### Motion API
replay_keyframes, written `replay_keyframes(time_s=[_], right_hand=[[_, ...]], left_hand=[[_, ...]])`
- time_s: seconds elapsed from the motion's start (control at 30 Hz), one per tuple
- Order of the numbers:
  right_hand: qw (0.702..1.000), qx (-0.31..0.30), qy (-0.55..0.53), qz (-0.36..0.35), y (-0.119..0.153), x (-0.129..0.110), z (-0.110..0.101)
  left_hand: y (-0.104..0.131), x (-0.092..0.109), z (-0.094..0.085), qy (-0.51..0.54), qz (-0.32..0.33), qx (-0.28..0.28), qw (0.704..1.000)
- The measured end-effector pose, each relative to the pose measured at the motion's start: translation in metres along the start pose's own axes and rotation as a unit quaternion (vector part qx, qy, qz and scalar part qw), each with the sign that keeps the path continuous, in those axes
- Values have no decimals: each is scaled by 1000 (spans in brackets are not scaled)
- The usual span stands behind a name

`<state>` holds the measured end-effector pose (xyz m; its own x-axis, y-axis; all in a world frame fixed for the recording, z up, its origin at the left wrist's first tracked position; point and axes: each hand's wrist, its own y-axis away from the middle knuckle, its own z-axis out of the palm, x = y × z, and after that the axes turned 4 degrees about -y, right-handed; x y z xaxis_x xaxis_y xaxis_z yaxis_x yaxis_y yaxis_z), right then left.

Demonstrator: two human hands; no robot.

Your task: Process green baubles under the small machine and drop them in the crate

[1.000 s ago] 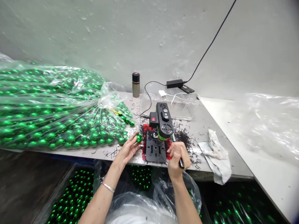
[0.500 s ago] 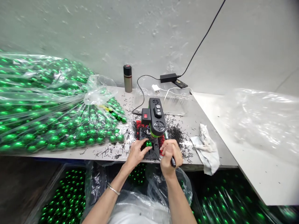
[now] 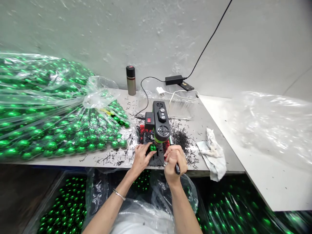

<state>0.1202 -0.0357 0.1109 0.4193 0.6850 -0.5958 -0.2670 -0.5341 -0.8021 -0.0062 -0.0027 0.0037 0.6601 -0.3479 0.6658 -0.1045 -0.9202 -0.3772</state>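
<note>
A shiny green ball point(image 3: 153, 147) sits under the head of a small black bench drill press point(image 3: 161, 120), pinched between the thumb and fingers of my left hand point(image 3: 141, 157). My right hand point(image 3: 175, 162) is wrapped round the machine's lever handle point(image 3: 177, 169), whose black grip end sticks out below the fist. Beneath the ball lies the machine's dark base plate point(image 3: 157, 160). The tool tip meeting the ball is hidden by the head. A switch box with a red rocker point(image 3: 149, 120) is on the machine's left side.
Black shavings point(image 3: 181, 139) litter the table round the machine. A large clear bag of green balls point(image 3: 48, 130) fills the left side. A crumpled cloth point(image 3: 213, 156) hangs over the front edge. Behind stand a flask point(image 3: 131, 81) and a power adapter point(image 3: 174, 80). More green balls point(image 3: 65, 201) lie below.
The view has shifted slightly, so everything appears a little further left. My left hand still pinches the ball and my right hand still grips the lever, with no clear movement relative to the machine.
</note>
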Motion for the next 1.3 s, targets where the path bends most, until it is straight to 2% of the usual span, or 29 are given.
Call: replay_keyframes(time_s=[0.33,0.6,0.83,1.0,1.3], right_hand=[[1000,9,-6,4,1,1,1],[1000,8,-4,5,1,1,1],[1000,6,-5,3,2,2,0],[1000,2,-18,2,3,4,-1],[1000,-4,-11,1,6,5,-2]], left_hand=[[0,8,-16,26,-3,-48,999],[-8,3,-9,41,-40,-48,997],[-5,4,-15,33,24,-90,995],[-2,6,-15,15,17,-75,997],[-8,3,-5,9,6,-56,998]])
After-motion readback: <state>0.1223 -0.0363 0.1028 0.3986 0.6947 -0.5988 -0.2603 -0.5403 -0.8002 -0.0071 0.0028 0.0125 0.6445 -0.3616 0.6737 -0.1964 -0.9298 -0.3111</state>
